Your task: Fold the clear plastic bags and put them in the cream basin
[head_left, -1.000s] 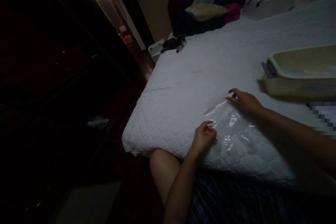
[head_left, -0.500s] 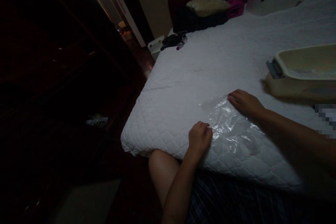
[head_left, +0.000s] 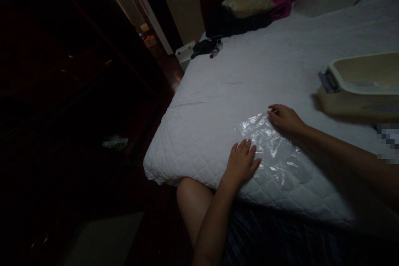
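Observation:
A clear, crinkled plastic bag (head_left: 272, 147) lies flat on the white quilted bed cover (head_left: 199, 133), close to its front edge. My left hand (head_left: 242, 161) rests palm down with its fingers spread, over the left side of the bag. At the bag's far right edge is my right hand (head_left: 286, 118). Its fingers are bent, with a small gap showing between the fingertips, and I see nothing gripped in them.
A cream plastic bin (head_left: 358, 102) with a grey latch stands to the right. Farther back are a white box (head_left: 327, 0), a pinkish roll (head_left: 281, 7) and a beige cushion-like bundle (head_left: 249, 6). My bare knee (head_left: 193, 197) touches the bed's front edge.
My left hand has uncurled, its fingers now spread on the bag. My right hand has shifted slightly left, and its fingertips have parted. The bag's far left part looks more crinkled and shiny.

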`<state>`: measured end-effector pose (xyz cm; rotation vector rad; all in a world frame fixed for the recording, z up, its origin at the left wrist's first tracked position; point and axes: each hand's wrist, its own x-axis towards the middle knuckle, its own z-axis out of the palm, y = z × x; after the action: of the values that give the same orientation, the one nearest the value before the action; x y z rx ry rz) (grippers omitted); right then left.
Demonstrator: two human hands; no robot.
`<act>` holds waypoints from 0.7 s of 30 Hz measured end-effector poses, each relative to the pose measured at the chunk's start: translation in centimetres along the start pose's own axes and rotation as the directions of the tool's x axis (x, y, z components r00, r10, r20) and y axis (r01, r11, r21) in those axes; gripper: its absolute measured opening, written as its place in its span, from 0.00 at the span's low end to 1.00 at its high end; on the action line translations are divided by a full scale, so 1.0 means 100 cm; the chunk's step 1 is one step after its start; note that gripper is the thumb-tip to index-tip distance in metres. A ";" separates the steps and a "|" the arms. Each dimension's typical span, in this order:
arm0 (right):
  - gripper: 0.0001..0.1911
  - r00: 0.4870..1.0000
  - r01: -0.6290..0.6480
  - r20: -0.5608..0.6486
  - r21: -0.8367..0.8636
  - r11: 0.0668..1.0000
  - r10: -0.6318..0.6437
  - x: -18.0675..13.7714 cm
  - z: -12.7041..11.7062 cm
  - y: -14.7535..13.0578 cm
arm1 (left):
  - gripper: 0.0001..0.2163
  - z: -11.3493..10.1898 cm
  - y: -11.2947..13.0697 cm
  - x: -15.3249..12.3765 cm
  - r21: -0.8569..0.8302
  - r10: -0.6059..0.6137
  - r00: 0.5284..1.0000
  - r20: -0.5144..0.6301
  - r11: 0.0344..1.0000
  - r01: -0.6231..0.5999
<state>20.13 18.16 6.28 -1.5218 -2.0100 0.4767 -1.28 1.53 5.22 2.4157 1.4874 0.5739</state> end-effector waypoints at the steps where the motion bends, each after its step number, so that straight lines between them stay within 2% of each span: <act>1: 0.21 1.000 -0.014 -0.013 -0.004 1.000 0.014 0.003 0.000 0.002 | 0.20 -0.001 0.000 0.000 -0.004 0.002 1.000 -0.010 1.000 -0.002; 4: 0.18 0.999 -0.034 -0.005 -0.030 0.999 0.034 0.012 0.000 0.007 | 0.21 -0.003 -0.001 0.000 -0.025 0.020 0.999 -0.038 0.999 -0.021; 9: 0.19 0.990 -0.062 0.124 -0.072 0.995 0.071 0.032 0.000 0.006 | 0.19 -0.004 -0.002 0.001 -0.054 0.016 0.998 -0.068 0.998 -0.020; 15: 0.21 0.959 -0.146 0.222 -0.137 0.980 0.174 0.050 0.006 0.000 | 0.18 -0.001 -0.002 0.001 -0.026 0.005 1.000 -0.015 1.000 -0.005; 18: 0.16 0.957 -0.146 0.241 -0.093 0.985 0.164 0.055 0.011 0.001 | 0.18 -0.001 -0.001 0.001 -0.019 0.002 1.000 -0.007 1.000 -0.002; 21: 0.10 0.955 -0.124 0.279 0.056 0.991 0.104 0.057 0.013 0.002 | 0.18 -0.002 -0.001 0.001 -0.019 0.005 1.000 -0.008 1.000 -0.005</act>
<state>18.40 23.72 6.40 -1.6055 -2.0901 0.8417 -1.44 1.69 5.36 2.4064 1.4730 0.5960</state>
